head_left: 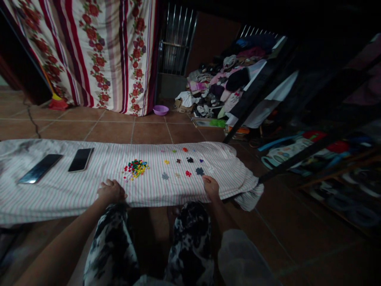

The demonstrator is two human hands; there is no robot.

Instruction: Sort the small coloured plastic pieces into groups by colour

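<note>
My right hand [211, 188] is beside the dark grey pile [199, 171], its fingers pinched together; anything between them is too small to make out. My left hand [111, 191] rests with curled fingers on the cloth's front edge, below a mixed heap of small coloured pieces [136, 169]. Several little piles sorted by colour lie between the heap and my right hand, among them red [188, 173], black [189, 160], yellow [166, 161], orange [185, 149] and light grey [165, 175]. White pieces [210, 169] lie just above my right fingertips.
A striped cloth [89, 190] covers the low surface. Two phones, one dark [41, 169] and one pale-edged [80, 160], lie at its left. Beyond are a purple basin [160, 110], a floral curtain [104, 55] and heaped clothes [220, 81]. A dark post [268, 91] slants at right.
</note>
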